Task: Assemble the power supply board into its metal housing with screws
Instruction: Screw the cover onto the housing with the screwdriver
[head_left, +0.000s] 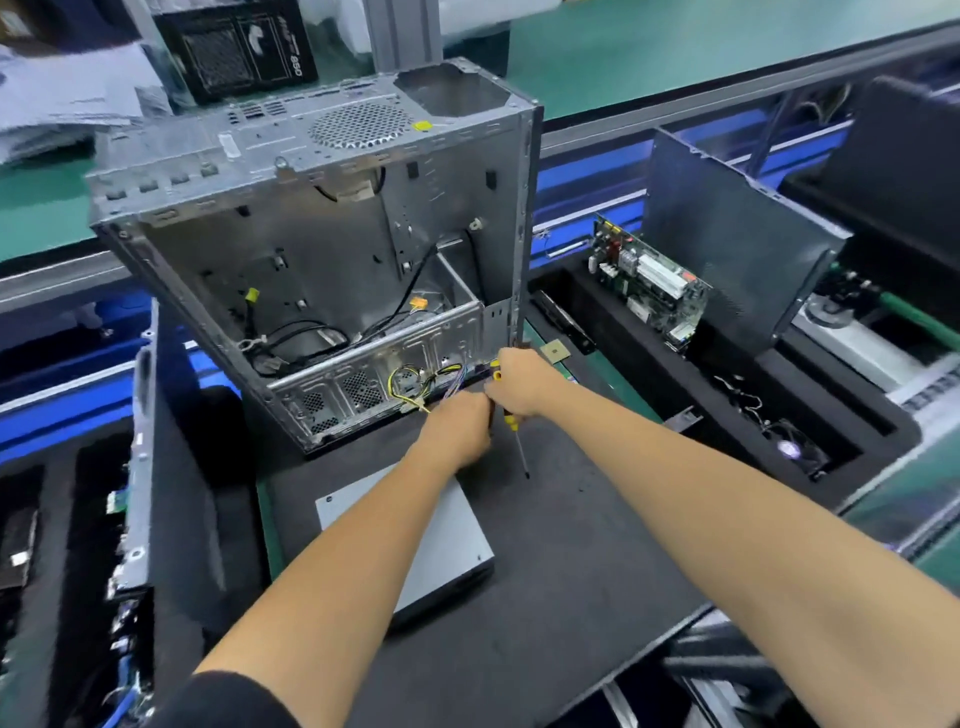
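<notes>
A grey metal computer case (322, 218) stands open on the black mat (561, 545), its inside facing me. Coloured wires (415, 382) hang at its lower front edge. My right hand (522, 382) grips a yellow-and-black screwdriver (514, 426) at the case's lower right corner, shaft pointing down toward the mat. My left hand (460, 423) is closed beside it, touching the right hand near the wires; what it holds is hidden. A flat grey metal box (447, 545) lies on the mat under my left forearm.
A green circuit board (649, 283) stands in a black foam tray (727, 395) on the right, beside a dark side panel (737, 234). Another panel (150, 467) leans at left. A boxed power supply (239, 47) sits at the back. A small fan (795, 447) lies in the tray.
</notes>
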